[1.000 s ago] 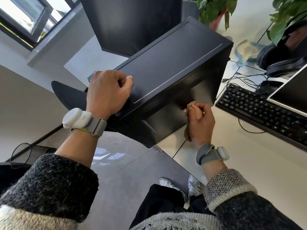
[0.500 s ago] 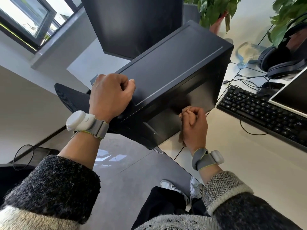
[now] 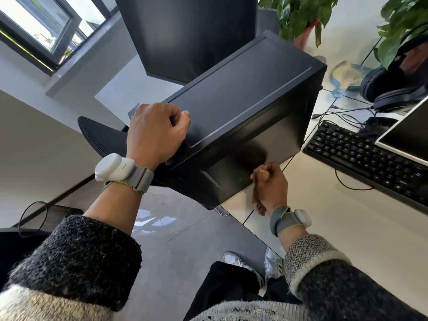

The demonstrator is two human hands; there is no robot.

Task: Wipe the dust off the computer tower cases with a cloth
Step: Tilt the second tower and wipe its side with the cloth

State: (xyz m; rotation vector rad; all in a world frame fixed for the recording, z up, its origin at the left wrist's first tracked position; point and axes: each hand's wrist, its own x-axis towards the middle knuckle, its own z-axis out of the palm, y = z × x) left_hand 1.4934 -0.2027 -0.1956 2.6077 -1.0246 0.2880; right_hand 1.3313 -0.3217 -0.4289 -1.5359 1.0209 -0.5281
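Head view: a black computer tower (image 3: pixel 243 96) sits tilted at the near-left corner of the pale surface (image 3: pixel 347 228), with one end overhanging the floor. The left hand (image 3: pixel 155 133) holds the tower's near end. Its fingers (image 3: pixel 183 117) are curled tight over the edge of the top panel, knuckles up, and a white wrist device (image 3: pixel 113 166) sits just behind. The right hand (image 3: pixel 271 186) is clenched into a fist against the lower edge of the glossy side panel, where the panel meets the surface. Its fingers (image 3: pixel 261 172) touch the panel and are closed on a small brownish cloth (image 3: pixel 254 196). Only a strip of the cloth shows below the fist, lying between the palm and the case. A black keyboard (image 3: pixel 370 158) lies to the right of the tower, well apart from it. Dark headphones (image 3: pixel 393 89) and leafy plants (image 3: pixel 298 15) sit farther back.
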